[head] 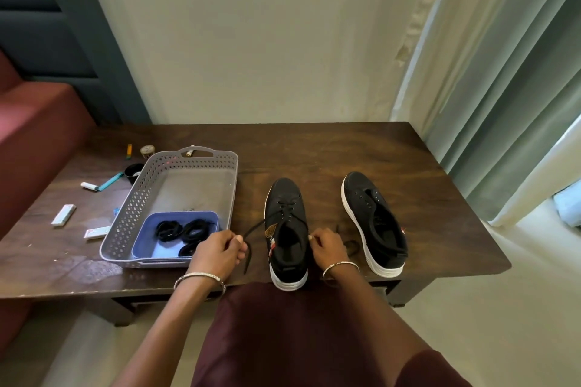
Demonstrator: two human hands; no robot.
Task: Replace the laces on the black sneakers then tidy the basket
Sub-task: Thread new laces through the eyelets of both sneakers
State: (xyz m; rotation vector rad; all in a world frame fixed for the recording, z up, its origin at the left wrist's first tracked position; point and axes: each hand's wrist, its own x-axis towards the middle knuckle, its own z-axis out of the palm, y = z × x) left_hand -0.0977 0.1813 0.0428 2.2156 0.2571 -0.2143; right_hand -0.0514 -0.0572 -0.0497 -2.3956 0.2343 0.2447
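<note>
A dark wooden worktop [330, 148] filled the middle of the frame, seen from above by a seated person whose two forearms reached in from the bottom edge. At lower centre a black sneaker [284, 198] with a white sole stood upright, toe pointing away, partly threaded with a black lace [255, 229]. The left hand [220, 250], just left of that shoe, had its fingers curled and pinched one lace end, which hung down past the knuckles. The right hand [327, 248], curled against the shoe's right side, held the other end, a loop of it lying on the worktop beside it. A second sneaker [374, 223], its eyelets bare, stood to the right, near but not touching. Left of centre sat a grey perforated basket [135, 198] holding a blue tray [141, 245] with coiled laces [185, 232] inside. Small items, among them a teal pen [110, 181] and white packets [63, 214], lay scattered on the worktop at the left. A pale curtain [503, 72] hung along the right side.
</note>
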